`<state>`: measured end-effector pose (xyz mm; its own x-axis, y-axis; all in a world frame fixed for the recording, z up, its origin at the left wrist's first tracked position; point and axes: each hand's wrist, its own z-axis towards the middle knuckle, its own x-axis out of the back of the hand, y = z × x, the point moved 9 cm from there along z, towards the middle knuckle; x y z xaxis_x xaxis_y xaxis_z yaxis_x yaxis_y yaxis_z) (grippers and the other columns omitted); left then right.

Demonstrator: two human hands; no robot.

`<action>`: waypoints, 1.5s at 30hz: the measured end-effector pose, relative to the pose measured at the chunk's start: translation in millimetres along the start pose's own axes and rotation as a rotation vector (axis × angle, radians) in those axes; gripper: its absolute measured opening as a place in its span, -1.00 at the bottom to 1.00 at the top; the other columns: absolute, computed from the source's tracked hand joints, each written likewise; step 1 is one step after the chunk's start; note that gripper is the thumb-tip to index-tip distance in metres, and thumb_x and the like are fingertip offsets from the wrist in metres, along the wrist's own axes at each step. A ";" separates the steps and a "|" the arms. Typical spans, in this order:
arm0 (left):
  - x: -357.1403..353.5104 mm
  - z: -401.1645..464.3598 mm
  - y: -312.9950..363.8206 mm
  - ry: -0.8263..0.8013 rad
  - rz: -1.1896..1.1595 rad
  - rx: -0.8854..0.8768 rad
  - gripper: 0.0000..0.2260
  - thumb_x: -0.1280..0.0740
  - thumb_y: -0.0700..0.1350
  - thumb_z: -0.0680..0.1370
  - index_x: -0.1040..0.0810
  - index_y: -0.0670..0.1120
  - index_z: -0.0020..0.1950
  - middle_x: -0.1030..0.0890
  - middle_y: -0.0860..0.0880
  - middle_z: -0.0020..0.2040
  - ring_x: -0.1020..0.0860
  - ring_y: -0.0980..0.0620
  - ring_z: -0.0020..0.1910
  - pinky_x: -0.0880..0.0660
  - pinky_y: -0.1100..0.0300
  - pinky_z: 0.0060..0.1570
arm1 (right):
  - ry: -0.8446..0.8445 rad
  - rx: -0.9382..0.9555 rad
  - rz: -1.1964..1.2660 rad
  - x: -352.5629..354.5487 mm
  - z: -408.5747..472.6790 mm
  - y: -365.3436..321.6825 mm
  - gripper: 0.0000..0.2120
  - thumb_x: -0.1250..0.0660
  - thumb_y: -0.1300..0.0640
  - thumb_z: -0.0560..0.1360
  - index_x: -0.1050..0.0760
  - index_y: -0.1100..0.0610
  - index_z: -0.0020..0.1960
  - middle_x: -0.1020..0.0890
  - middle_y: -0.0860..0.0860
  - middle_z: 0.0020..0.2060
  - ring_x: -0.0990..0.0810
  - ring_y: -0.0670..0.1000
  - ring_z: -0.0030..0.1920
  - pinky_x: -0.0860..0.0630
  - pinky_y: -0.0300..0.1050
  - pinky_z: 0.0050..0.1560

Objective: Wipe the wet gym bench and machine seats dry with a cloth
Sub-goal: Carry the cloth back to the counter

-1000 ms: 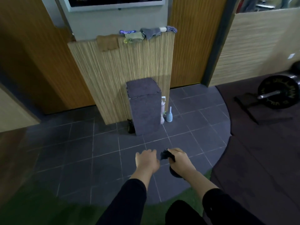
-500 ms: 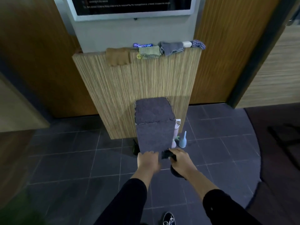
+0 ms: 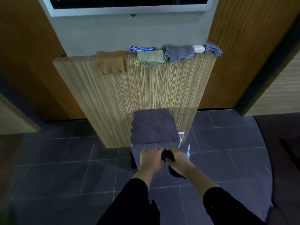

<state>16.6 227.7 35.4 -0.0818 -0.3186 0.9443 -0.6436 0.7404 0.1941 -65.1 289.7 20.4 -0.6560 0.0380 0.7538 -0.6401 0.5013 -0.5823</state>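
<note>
- Closer now than a second ago, the grey block [image 3: 153, 127] is reached; the dark cloth [image 3: 167, 156] is gripped by right hand [image 3: 179, 161] fingers.
- Left hand [image 3: 150, 160] fingers lie loosely spread beside it.
- Risk: dangling cloth slips if bunched unevenly.

We reach both arms forward and down, side by side, in dark long sleeves that end at bare wrists. Our left hand [image 3: 150, 158] is held palm down with its fingers bent forward and close together, holding nothing that we can make out. Our right hand [image 3: 179, 159] sits just beside it, nearly touching, its fingers curled in a tight grip round a dark cloth [image 3: 166, 155], which bunches between the two hands.
</note>
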 end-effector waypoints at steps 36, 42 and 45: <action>77.0 288.5 -128.3 -0.157 -0.672 0.083 -0.80 -0.25 -0.18 0.56 -0.37 0.06 -0.21 -0.46 0.03 -0.25 -0.48 0.03 -0.22 -0.35 0.19 -0.23 | -0.135 0.031 0.068 92.1 306.0 -21.8 -0.84 -0.33 0.10 0.50 -0.36 0.11 -0.04 -0.44 -0.09 -0.25 -0.43 -0.01 -0.07 -0.34 -0.06 0.05; 71.2 289.6 -139.9 -0.136 -0.644 0.149 -0.96 -0.25 -0.08 0.61 -0.41 0.00 0.02 -0.52 -0.03 -0.11 -0.53 -0.03 -0.13 -0.44 0.16 -0.14 | -0.054 -0.025 0.133 98.7 312.6 -16.8 -0.84 -0.24 0.13 0.55 -0.37 0.11 0.11 -0.49 -0.05 -0.19 -0.50 0.06 -0.08 -0.37 -0.10 -0.14; 76.5 290.7 -139.1 -0.116 -0.726 0.185 -0.86 -0.23 -0.07 0.63 -0.45 -0.06 0.16 -0.54 -0.05 -0.06 -0.53 0.00 -0.14 -0.44 0.17 -0.17 | -0.003 -0.087 0.259 102.4 312.5 -15.7 -0.87 -0.21 0.17 0.57 -0.34 0.09 0.11 -0.54 0.06 -0.13 -0.53 0.07 -0.13 -0.41 -0.07 -0.15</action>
<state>-121.4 -71.8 3.4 0.3385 -0.7562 0.5600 -0.6827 0.2122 0.6992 -247.2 15.5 11.6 -0.7948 0.1717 0.5821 -0.4141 0.5479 -0.7269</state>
